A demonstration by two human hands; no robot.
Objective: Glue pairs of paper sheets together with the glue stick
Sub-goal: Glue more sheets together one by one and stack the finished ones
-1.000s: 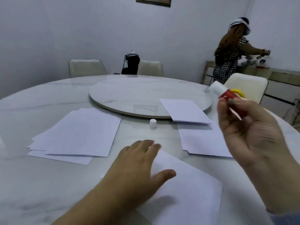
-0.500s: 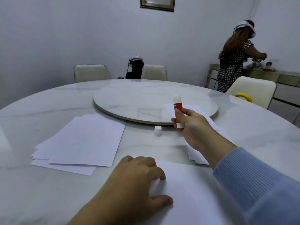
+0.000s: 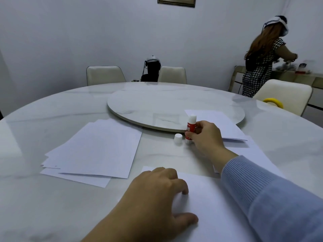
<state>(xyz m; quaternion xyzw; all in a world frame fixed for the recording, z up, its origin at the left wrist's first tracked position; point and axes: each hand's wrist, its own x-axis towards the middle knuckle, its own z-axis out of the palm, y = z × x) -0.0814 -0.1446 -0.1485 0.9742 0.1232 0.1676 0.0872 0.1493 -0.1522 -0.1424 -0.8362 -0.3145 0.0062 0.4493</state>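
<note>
Red-labelled glue stick (image 3: 191,127) is standing upright in your right hand (image 3: 204,137), just past the loose white cap (image 3: 178,138).

Your right hand is curling its fingers round the stick's lower half at about one o'clock from the near sheet (image 3: 215,206), hiding its base, so you cannot tell whether it is touching the marble table (image 3: 52,119). Your left hand (image 3: 157,194) is resting on that sheet at six o'clock, fingers bent, tips pressing the paper; the sheet's near edge is running out of frame. A paper stack (image 3: 94,149) is lying at ten o'clock. Another stack (image 3: 225,126) at two o'clock is partly sitting on the turntable (image 3: 157,105), your sleeve (image 3: 271,198) covering its near part. At one o'clock, a person (image 3: 262,56) is standing turned away.
</note>
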